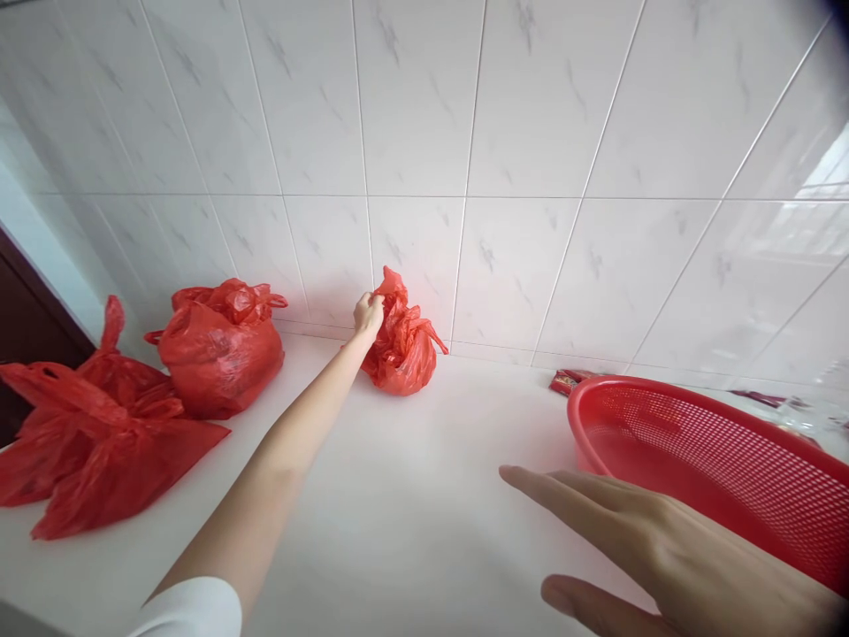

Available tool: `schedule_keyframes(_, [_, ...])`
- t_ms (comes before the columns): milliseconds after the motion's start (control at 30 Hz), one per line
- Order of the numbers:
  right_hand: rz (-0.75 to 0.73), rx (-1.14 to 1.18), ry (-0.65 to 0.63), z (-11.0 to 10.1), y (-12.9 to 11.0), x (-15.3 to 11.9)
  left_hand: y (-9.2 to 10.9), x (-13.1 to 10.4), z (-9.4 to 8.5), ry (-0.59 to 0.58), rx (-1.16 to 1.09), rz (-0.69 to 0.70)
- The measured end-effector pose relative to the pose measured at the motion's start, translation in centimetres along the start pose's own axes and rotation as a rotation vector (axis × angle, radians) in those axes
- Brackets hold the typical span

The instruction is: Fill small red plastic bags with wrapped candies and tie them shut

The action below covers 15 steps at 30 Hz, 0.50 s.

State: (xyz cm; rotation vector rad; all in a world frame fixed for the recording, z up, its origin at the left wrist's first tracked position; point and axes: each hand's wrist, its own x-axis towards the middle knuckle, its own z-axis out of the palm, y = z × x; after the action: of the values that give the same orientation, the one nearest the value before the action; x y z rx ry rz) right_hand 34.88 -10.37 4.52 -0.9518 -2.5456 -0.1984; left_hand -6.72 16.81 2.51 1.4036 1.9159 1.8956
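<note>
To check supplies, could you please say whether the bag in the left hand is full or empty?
Apparently not empty: the red bag bulges out roundly below the left hand. How full, I cannot tell.

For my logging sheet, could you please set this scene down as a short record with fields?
left hand: grip closed on the upper part of the small red plastic bag
right hand: open, fingers extended, holding nothing; contact with the red perforated basket unclear
left side: rounded red plastic bag, then slumped red bagging, one bag or more unclear
behind basket's left end: red packet
surface: white countertop
backdrop: tiled wall
bag contents: not identifiable
</note>
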Motion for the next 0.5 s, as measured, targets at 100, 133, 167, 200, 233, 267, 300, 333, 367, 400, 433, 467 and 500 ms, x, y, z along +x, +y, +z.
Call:
schedule_keyframes(100, [-0.060,-0.063,-0.020,0.2,0.1,0.1,1.6,0.2,-0.5,0.107,-0.053,0.114])
schedule_keyframes(133, [-0.060,-0.069,-0.019,0.2,0.2,0.2,2.1,0.2,-0.7,0.143,-0.069,0.146])
schedule_keyframes(167, [-0.058,-0.070,-0.019,0.2,0.2,0.2,2.6,0.2,-0.8,0.181,-0.082,0.171])
schedule_keyframes(200, [-0.055,-0.068,-0.019,0.2,0.3,0.3,3.1,0.3,-0.9,0.219,-0.092,0.191])
schedule_keyframes(233, [-0.052,-0.064,-0.021,0.2,0.3,0.4,3.6,0.3,-1.0,0.255,-0.100,0.206])
schedule_keyframes(267, [-0.051,-0.057,-0.025,0.2,0.3,0.5,4.0,0.4,-1.2,0.287,-0.107,0.217])
schedule_keyframes(300, [-0.052,-0.049,-0.031,0.2,0.3,0.6,4.4,0.6,-1.3,0.313,-0.112,0.227])
schedule_keyframes(333, [-0.052,-0.040,-0.037,0.2,0.4,0.6,4.8,0.8,-1.5,0.340,-0.119,0.236])
schedule_keyframes(367, [-0.052,-0.031,-0.041,0.2,0.4,0.6,5.1,1.1,-1.6,0.376,-0.131,0.243])
schedule_keyframes(400, [-0.050,-0.023,-0.043,0.2,0.4,0.6,5.4,1.4,-1.8,0.421,-0.149,0.252])
schedule_keyframes(433, [-0.044,-0.018,-0.043,0.2,0.4,0.6,5.7,1.7,-2.0,0.469,-0.171,0.261])
schedule_keyframes(467, [-0.033,-0.015,-0.042,0.3,0.4,0.6,6.0,2.1,-2.2,0.513,-0.194,0.273])
schedule_keyframes(500, [-0.022,-0.013,-0.042,0.4,0.4,0.5,6.3,2.4,-2.4,0.547,-0.215,0.288])
